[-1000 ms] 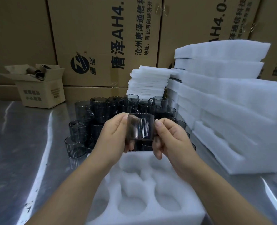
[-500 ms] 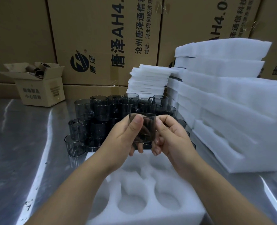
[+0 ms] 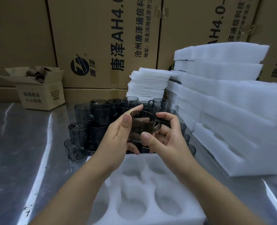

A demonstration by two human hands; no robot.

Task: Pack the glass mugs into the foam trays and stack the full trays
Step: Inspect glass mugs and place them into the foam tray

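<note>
A foam tray [image 3: 149, 181] lies at the table's [image 3: 20, 151] near edge. Mugs [image 3: 100, 114] cluster behind it, stacked trays [image 3: 231, 120] stand right, and a small carton [image 3: 42, 96] sits back-left.

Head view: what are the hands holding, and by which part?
A smoky glass mug, in both hands. The left hand grips its side wall, thumb near the rim; the right hand holds the handle side, thumb at the base.

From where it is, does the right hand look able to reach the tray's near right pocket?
Probably yes. The pocket lies open and empty below the right hand, nothing between. But both hands grip the mug, so the left hand must let go or follow.
</note>
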